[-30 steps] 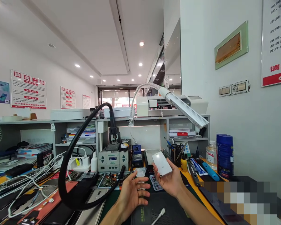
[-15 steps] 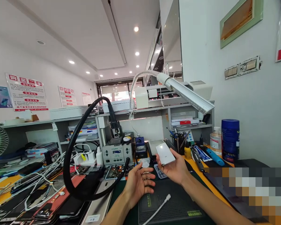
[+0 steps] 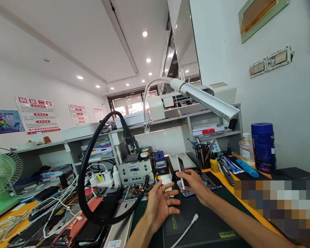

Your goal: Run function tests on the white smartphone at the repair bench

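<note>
My right hand (image 3: pixel 195 186) grips a flat white phone-sized device (image 3: pixel 181 172) between thumb and fingers, above the bench. It stands nearly edge-on, with a darker face partly showing; I cannot tell exactly what kind of device it is. Beside it on the left, my left hand (image 3: pixel 160 205) is open and holds nothing, palm turned inward and fingers apart. Below both hands lies a black perforated panel (image 3: pixel 206 220). Across that panel runs a white cable (image 3: pixel 185 230), its plug end pointing up and away from me.
A black hose (image 3: pixel 80 193) arches on the left from a grey soldering station (image 3: pixel 134 174). Dismantled phones and white cables (image 3: pixel 51 220) crowd the left. A lamp (image 3: pixel 209 101) hangs overhead. At right stand a pen holder (image 3: pixel 205 156), a yellow bottle (image 3: pixel 214 164) and a blue canister (image 3: pixel 263 148).
My right hand has turned the white device from showing its broad white face to nearly edge-on. The view has shifted, and my left hand stays open.
</note>
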`<action>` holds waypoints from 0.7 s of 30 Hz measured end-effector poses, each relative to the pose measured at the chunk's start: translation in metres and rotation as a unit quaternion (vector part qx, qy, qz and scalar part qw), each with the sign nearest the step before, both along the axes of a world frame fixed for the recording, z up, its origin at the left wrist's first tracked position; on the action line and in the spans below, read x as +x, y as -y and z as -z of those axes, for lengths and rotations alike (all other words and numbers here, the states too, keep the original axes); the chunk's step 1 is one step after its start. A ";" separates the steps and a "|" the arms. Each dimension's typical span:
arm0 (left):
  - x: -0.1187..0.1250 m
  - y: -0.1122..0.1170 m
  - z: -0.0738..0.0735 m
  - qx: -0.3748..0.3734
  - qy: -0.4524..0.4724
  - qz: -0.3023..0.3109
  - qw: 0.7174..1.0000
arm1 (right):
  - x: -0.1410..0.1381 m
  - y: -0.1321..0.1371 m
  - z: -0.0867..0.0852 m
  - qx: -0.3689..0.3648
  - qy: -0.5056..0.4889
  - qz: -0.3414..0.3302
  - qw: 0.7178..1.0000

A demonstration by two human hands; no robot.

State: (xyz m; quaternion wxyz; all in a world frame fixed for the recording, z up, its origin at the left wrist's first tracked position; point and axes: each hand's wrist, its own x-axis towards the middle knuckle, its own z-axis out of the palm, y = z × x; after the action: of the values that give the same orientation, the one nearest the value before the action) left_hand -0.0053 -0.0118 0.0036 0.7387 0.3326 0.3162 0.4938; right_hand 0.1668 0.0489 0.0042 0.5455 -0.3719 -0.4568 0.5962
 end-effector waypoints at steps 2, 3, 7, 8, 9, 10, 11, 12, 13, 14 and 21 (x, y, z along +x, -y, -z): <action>0.000 -0.001 0.002 0.007 0.000 -0.002 1.000 | -0.007 0.002 0.009 0.067 0.098 0.067 0.991; 0.000 -0.001 0.003 0.007 0.000 -0.003 1.000 | -0.010 0.004 0.012 0.097 0.139 0.093 0.981; 0.004 -0.001 0.005 0.009 0.003 0.014 1.000 | -0.023 0.015 0.019 0.121 0.246 0.123 0.954; 0.005 -0.001 0.005 0.010 0.003 0.018 1.000 | -0.025 0.018 0.019 0.121 0.266 0.136 0.947; 0.006 0.000 0.004 0.011 0.006 0.016 1.000 | -0.027 0.021 0.018 0.124 0.280 0.145 0.941; 0.008 0.000 0.004 0.010 0.010 0.014 1.000 | -0.028 0.023 0.017 0.124 0.289 0.147 0.938; 0.009 0.001 0.004 0.004 0.016 0.007 1.000 | -0.029 0.025 0.016 0.121 0.293 0.146 0.937; 0.010 0.001 0.005 -0.002 0.020 0.004 1.000 | -0.030 0.027 0.016 0.119 0.294 0.143 0.937; 0.011 0.001 0.005 -0.005 0.020 0.000 1.000 | -0.030 0.029 0.015 0.115 0.296 0.138 0.938; 0.011 0.001 0.005 -0.005 0.017 -0.008 1.000 | -0.030 0.030 0.015 0.116 0.294 0.133 0.940; 0.003 -0.003 0.001 -0.013 0.032 -0.045 0.998 | -0.024 0.026 0.010 0.077 0.162 0.025 0.984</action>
State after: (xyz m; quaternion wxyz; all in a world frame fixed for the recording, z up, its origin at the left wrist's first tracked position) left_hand -0.0022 -0.0089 0.0025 0.7299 0.2924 0.3135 0.5325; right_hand 0.1432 0.0227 -0.0063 0.5061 -0.4312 -0.5744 0.4775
